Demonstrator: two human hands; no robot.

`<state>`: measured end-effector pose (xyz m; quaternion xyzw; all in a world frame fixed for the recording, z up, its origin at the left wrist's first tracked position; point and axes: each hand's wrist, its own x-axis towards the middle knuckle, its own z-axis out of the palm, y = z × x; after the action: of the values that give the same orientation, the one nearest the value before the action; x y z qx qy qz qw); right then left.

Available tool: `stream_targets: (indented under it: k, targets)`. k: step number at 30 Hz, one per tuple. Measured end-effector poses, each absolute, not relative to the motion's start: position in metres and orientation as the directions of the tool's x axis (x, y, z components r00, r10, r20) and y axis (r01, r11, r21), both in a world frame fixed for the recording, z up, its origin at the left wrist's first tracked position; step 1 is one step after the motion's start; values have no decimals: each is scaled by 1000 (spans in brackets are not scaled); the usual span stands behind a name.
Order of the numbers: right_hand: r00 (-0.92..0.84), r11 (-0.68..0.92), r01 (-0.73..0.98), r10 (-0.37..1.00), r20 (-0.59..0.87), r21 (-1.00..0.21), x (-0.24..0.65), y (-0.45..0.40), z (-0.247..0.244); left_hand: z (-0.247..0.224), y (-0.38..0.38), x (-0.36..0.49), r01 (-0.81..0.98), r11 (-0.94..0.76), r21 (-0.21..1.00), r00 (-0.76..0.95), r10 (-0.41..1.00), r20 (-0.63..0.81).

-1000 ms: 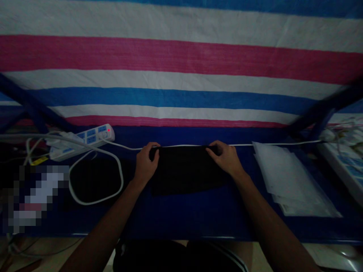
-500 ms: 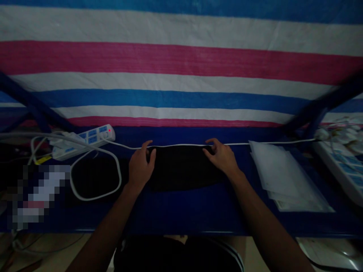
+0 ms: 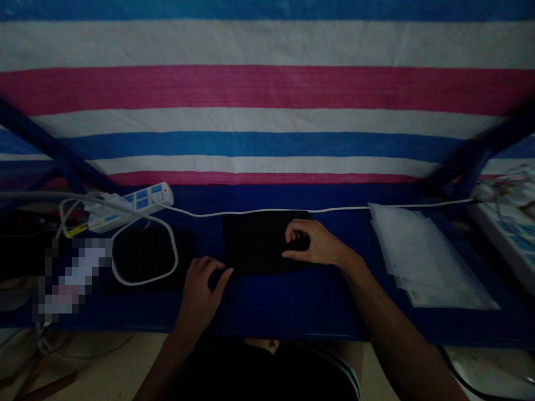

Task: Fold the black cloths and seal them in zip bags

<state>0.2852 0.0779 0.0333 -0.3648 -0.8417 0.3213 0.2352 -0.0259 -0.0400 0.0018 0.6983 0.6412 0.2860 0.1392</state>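
- Head view, looking down on a blue table [image 3: 292, 312], with a striped tarpaulin [image 3: 267, 89] hanging behind it.
- The black cloth [image 3: 259, 242] lies flat on the table, near the middle and close to the far edge. It is a dark piece and its exact kind is hard to see.
- The right hand [image 3: 313, 243] rests on the right part of the black cloth. Its fingers [image 3: 296, 225] are bent and lie on top of the fabric, but I cannot tell if they really pinch it.
- The left hand [image 3: 200, 292] is at the lower left corner of the black cloth, with the fingers curled. The fingertips are at the edge, and I cannot tell if they have hold of it.
- A white cable [image 3: 251, 211] runs along the table just behind the black cloth.
- On the left side there is a white power strip [image 3: 129, 203], and a white cable loop [image 3: 144, 281] lies around a black pad [image 3: 146, 259].
- On the right side, a stack of translucent plastic sheets [image 3: 426, 256] lies well apart from the right hand.
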Motion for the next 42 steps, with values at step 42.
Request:
stream_targets:
  k: [42]
  targets:
    - [-501,581,499,799,334,-642,288,76,43,31,-15,42,808,-356,469,158,898,410]
